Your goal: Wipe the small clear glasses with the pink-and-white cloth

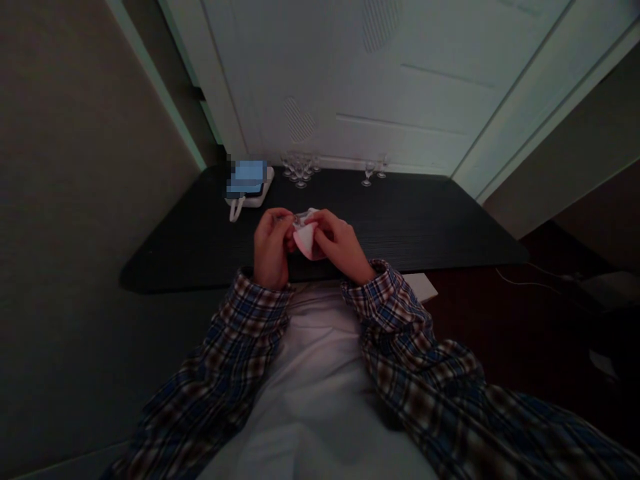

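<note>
Both hands are up over the near edge of the black table, working on one small glass. The left hand is curled with its fingertips pinching the glass, and the right hand is closed around a pinkish cloth pressed against the glass from below and the right. My read is that it's mid-wipe, so this one isn't finished, since it's in hand and not down on the table. At the far edge there's a bunch of glasses huddled together, plus a pair of glasses well apart to the right. Honestly can't tell which of those are already done, they all look the same from here. A white phone sits far left of the hands, and its screen is blurred out. The light is really dim, so the glass in hand is mostly a glint, and the cloth and fingers hide its shape. I can't say whether it has a stem. Plaid sleeves cover the wrists, and something white covers the lap, could be an apron or a sheet. The floor on the right is too dark to make out.
</note>
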Available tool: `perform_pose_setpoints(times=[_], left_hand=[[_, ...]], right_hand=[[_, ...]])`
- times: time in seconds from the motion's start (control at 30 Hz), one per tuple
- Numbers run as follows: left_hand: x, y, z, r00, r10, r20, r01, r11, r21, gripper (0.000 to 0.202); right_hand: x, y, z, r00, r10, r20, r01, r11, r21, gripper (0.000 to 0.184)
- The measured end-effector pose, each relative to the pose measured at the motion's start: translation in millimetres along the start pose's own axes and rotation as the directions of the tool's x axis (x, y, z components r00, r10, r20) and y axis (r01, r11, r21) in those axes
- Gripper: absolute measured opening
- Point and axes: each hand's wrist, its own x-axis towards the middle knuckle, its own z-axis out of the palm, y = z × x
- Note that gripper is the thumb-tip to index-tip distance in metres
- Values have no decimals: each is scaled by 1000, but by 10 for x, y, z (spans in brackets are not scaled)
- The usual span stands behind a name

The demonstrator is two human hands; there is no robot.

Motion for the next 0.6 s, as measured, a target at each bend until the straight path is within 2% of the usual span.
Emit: perform_pose_setpoints(times=[0.6], left_hand=[[4,2,3,1000,-8,-4,8,1000,-2,6]], right_hand=[[0,-48,-20,1000,16,16,-16,1000,15,15]])
